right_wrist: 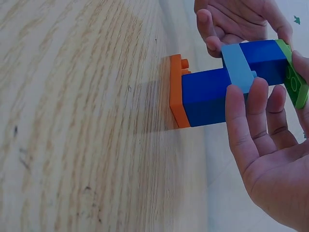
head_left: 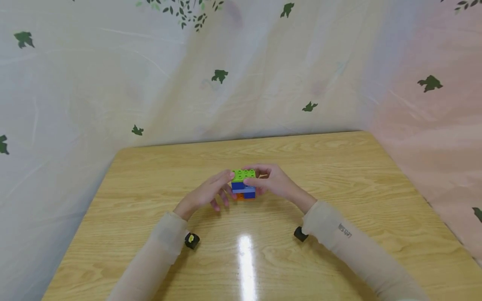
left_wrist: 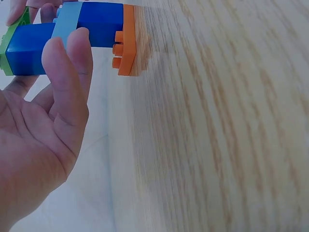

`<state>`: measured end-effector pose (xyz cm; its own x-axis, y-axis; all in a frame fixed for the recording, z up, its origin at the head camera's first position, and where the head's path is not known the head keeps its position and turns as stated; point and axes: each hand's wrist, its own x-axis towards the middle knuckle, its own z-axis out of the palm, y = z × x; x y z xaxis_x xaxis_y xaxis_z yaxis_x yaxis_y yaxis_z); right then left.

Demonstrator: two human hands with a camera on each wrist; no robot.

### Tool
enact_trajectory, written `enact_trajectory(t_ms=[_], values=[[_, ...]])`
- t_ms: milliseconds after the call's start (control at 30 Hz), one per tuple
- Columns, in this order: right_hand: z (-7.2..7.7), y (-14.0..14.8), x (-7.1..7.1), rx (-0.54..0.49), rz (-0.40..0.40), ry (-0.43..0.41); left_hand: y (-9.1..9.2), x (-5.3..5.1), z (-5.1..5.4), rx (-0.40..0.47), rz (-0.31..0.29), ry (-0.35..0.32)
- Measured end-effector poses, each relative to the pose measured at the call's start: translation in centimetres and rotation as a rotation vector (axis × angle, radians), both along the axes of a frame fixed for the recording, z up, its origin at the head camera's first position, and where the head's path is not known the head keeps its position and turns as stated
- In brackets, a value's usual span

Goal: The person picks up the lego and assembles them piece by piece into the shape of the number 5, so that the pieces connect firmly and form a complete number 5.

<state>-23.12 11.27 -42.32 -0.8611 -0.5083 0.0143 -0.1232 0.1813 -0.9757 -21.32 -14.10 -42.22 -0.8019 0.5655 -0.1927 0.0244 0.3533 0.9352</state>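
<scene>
A small stack of toy building bricks stands upright between both hands. Its base is an orange plate point(right_wrist: 176, 92) on the table. Above it come a dark blue brick point(right_wrist: 207, 96), a light blue plate point(left_wrist: 66, 21), a second dark blue brick point(left_wrist: 30, 48) offset to the other side, and a lime green plate point(head_left: 243, 173) on top. My left hand point(head_left: 211, 190) holds the stack's upper left side, its index fingertip at the green plate; the lower fingers hang loosely curled. From the right, my right hand point(head_left: 276, 182) grips the top, thumb in front, with other fingers beside the light blue plate.
The wooden table point(head_left: 150, 175) reaches back to a pale curtain point(head_left: 169, 92) printed with dark leaves. A pinkish curtain point(head_left: 425, 121) hangs along the right side. Black blocks point(head_left: 192, 241) sit under both sleeved wrists. Light glares off the table's front.
</scene>
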Motion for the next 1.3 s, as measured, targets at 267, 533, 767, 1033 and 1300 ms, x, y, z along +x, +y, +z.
enact_trajectory(t_ms=[267,533,767,1033,1300], values=[[-0.1,0.1,0.1,-0.022,0.014,0.006,0.1,0.2,-0.2,0.008,0.010,0.004],[0.4,0.5,0.2,0.037,0.018,0.013,0.3,0.2,0.0,-0.021,0.036,0.030],[1.5,1.1,0.2,0.178,0.051,0.162,0.2,0.6,0.9,-0.202,0.154,0.276],[0.4,2.2,0.3,0.132,0.107,0.155,0.0,0.9,-0.2,0.172,0.171,0.416],[-0.9,2.2,0.3,0.071,0.156,0.094,0.7,1.3,-1.7,0.268,0.160,0.427]])
